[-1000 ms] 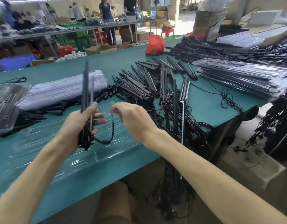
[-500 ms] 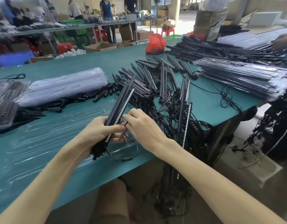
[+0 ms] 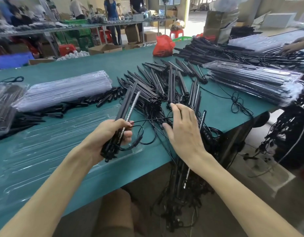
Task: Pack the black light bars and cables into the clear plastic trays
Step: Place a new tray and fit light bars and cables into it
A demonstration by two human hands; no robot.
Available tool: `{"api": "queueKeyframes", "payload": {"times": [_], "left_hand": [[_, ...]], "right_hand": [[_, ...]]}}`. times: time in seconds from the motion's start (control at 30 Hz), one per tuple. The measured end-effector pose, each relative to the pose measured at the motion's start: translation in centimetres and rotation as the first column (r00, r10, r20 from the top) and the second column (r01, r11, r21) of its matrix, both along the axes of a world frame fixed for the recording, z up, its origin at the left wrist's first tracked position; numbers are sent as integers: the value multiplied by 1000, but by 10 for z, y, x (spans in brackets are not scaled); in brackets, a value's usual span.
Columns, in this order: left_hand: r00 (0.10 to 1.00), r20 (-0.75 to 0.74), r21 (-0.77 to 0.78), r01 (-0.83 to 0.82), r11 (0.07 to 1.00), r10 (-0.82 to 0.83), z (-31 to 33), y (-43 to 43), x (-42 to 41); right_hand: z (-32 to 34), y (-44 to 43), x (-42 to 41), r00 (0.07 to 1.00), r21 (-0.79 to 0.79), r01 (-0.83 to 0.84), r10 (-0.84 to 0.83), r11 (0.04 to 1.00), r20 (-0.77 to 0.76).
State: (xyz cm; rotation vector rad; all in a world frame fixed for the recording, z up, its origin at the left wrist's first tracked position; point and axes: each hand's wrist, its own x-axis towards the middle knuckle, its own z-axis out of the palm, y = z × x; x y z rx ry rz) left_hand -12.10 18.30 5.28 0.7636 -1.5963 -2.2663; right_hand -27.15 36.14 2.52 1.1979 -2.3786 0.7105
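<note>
The left hand [image 3: 110,134] grips a small bundle of black light bars [image 3: 129,98] by their lower ends, its fingers [image 3: 128,134] curled round them, just above the right end of an open clear plastic tray [image 3: 53,134] on the worktop [image 3: 105,69]. A thin cable [image 3: 151,119] runs taut from that bundle to the right hand [image 3: 183,134], right of the tray. Its fingers [image 3: 176,110] are spread nearly straight, and whether they pinch the cable I cannot tell.

The tray's slots look unfilled. Beyond it lies a stack of empty trays [image 3: 65,89], to its right a large loose heap of bars [image 3: 164,82], and further right a stack of filled trays [image 3: 253,79]. I judge that some packing is done and much remains.
</note>
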Motion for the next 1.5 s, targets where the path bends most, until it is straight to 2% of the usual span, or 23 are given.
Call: {"api": "queueKeyframes", "payload": {"times": [0.1,0.23,0.37,0.47,0.63,0.8,0.9,0.97,1.13,1.33,1.5], "left_hand": [[994,36,6,105,994,-105,-1,2,-8],[984,91,60,147,987,-152,0,6,-15],[965,122,-55,239,970,-231,0,13,-7],[981,91,-84,178,980,-171,6,14,-3],[997,-77,-223,-38,974,22,19,8,-14],[969,-224,-220,-154,963,103,30,10,-35],[958,-261,-193,-176,965,123,34,9,-44],[954,-267,-159,-181,970,135,35,7,-48],[954,-259,-67,-176,982,153,34,5,-56],[957,-264,-107,-152,983,119,32,5,-52],[957,-272,-123,-134,983,97,30,3,-54]], "right_hand": [[2,3,-9,995,-100,12,-2,995,104],[1,8,-17,987,-117,6,13,993,162],[-3,14,-25,952,-134,5,36,991,304],[-5,20,-28,969,-67,12,5,998,247],[-8,35,-34,982,-18,-17,21,1000,190],[-11,43,-41,983,-27,-9,14,1000,183],[-9,44,-48,980,-1,-64,63,998,190],[-6,46,-52,968,-43,-92,99,995,232],[4,37,-55,956,-177,-9,60,984,286],[10,27,-62,904,-252,86,31,964,426],[24,24,-72,911,-317,127,16,940,412]]}}
